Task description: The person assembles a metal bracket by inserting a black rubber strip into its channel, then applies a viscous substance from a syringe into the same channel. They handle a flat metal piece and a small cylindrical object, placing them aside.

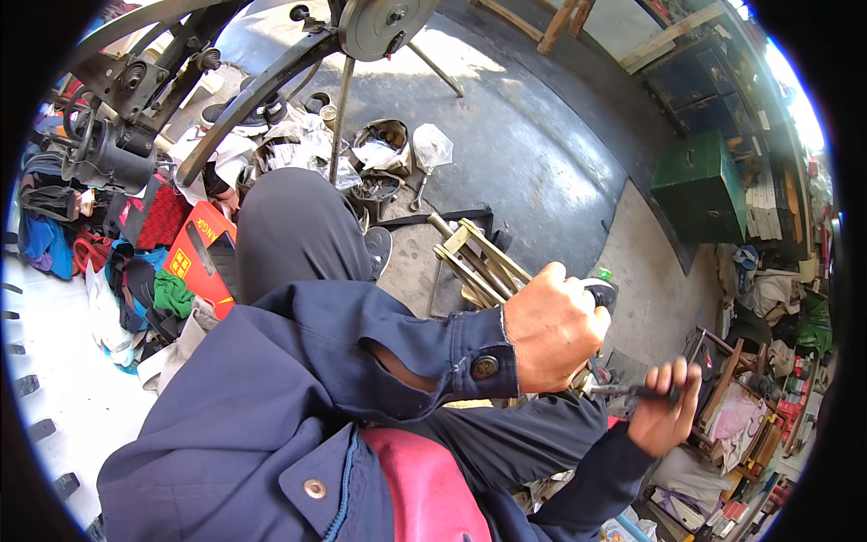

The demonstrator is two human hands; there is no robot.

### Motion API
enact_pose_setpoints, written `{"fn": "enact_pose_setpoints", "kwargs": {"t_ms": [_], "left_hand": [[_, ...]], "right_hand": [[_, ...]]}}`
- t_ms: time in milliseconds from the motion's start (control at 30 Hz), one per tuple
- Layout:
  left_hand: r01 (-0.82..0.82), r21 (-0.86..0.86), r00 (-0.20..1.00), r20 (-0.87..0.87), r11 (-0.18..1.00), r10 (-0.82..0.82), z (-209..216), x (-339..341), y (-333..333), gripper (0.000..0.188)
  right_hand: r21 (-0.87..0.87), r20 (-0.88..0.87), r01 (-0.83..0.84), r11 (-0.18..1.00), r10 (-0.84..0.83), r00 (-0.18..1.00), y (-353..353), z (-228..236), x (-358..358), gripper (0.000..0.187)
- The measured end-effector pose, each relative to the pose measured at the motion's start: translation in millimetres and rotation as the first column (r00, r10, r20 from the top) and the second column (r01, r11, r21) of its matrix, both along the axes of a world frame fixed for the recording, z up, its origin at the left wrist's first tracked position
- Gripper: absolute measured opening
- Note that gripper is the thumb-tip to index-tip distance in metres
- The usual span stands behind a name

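Observation:
My left hand is closed in a fist, its knuckles up, over the end of a brass-coloured metal frame with a thick threaded screw. Just past its fingers juts a dark rounded thing with a pale edge, perhaps part of a shoe. The palm side is hidden, so I cannot make out what it grips. Lower and to the right, the fingers of my right hand curl around a dark handle. From that handle a metal shaft runs toward the underside of my left hand.
A black machine with a grey wheel stands at the far left on thin legs. Bags and shoes lie beneath it. Cloths and an orange box are piled at left. A green box and crowded shelves line the right.

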State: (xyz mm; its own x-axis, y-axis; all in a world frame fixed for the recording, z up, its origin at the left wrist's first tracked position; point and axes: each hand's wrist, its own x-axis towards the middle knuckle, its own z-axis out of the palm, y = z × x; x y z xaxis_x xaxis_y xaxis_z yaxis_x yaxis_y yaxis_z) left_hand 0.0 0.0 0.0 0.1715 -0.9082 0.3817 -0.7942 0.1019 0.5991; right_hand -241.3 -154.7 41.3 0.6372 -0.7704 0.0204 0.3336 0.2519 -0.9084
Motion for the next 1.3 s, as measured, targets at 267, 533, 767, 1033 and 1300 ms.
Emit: {"fn": "enact_pose_setpoints", "kwargs": {"t_ms": [267, 533, 767, 1033, 1300], "left_hand": [[0.003, 0.020, 1.000, 0.031, 1.000, -0.003, -1, -2, -3, 0.023], [-0.076, 0.033, 0.994, 0.087, 0.997, 0.073, -1, 4, -1, 0.031], [-0.021, 0.017, 0.998, 0.067, 1.000, 0.020, -5, 6, 1, 0.027], [-0.034, -0.016, 0.999, -0.011, 0.999, 0.033, -7, 1, 3, 0.026], [-0.016, -0.004, 1.000, 0.005, 1.000, 0.016, -7, 4, 3, 0.025]], "right_hand": [[-0.413, -0.253, 0.247, 0.876, -0.371, 0.893, 148, -27, -43, 0.037], [0.163, -0.532, 0.253, 0.954, -0.131, 0.837, 175, -84, -68, 0.046], [0.375, -0.569, 0.077, 0.924, 0.164, 0.806, 119, -173, -38, 0.043], [0.346, -0.172, -0.006, 0.938, 0.069, 0.983, -46, -152, 23, 0.044], [0.017, 0.032, -0.071, 0.997, 0.070, 0.997, -10, 1, 15, 0.024]]}}
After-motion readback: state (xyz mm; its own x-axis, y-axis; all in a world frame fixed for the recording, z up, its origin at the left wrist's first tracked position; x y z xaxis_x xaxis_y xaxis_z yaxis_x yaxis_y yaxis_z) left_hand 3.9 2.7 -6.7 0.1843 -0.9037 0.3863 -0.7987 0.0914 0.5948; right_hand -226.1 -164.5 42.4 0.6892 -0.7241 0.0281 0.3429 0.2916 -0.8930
